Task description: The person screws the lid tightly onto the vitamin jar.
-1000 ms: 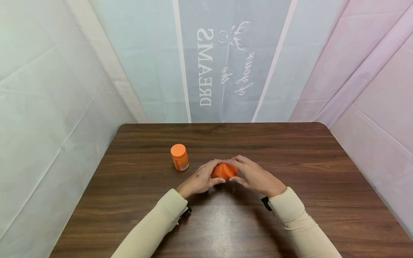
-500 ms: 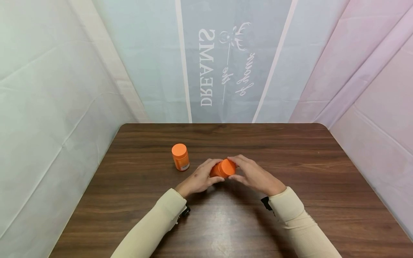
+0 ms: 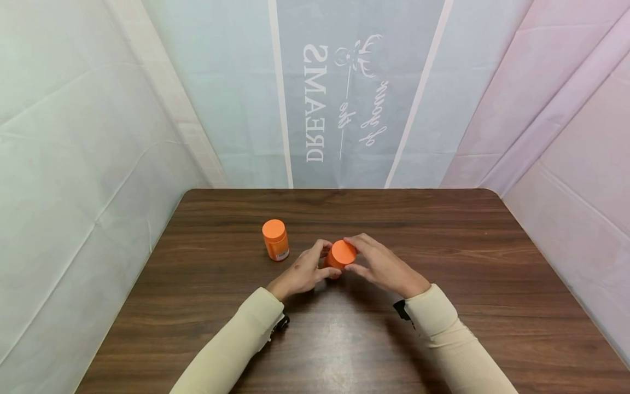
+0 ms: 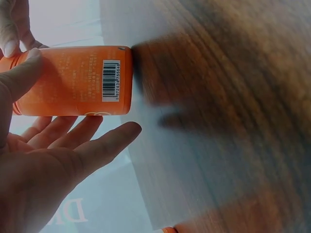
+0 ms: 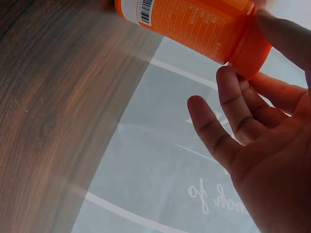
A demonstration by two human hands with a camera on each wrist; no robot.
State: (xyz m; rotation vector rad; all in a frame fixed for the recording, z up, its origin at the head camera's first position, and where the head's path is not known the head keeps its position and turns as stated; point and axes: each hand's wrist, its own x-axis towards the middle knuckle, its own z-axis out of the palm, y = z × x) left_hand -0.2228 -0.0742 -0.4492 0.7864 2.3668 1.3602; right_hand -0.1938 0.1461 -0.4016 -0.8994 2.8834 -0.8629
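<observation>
An orange screw-cap bottle [image 3: 343, 253] is between my two hands in the head view, its flat cap facing up. My left hand [image 3: 300, 273] holds the bottle's body, the thumb on the near side and the fingers on the far side. My right hand [image 3: 386, 266] pinches the cap between thumb and fingers. The left wrist view shows a barcode on the bottle [image 4: 77, 80], its base close to the tabletop. In the right wrist view two of the right hand's fingers [image 5: 211, 127] stretch out below the cap.
A second orange bottle [image 3: 275, 241] stands upright to the left of my left hand. Both are on a dark wood-grain table [image 3: 418, 219]. A printed cloth [image 3: 339, 109] hangs behind the table's far edge, with pale cloth walls on both sides.
The bottle between my hands has tipped from a slanted position to a more upright one, its cap turning upward. My left fingers have shifted on its body. The second bottle stays put.
</observation>
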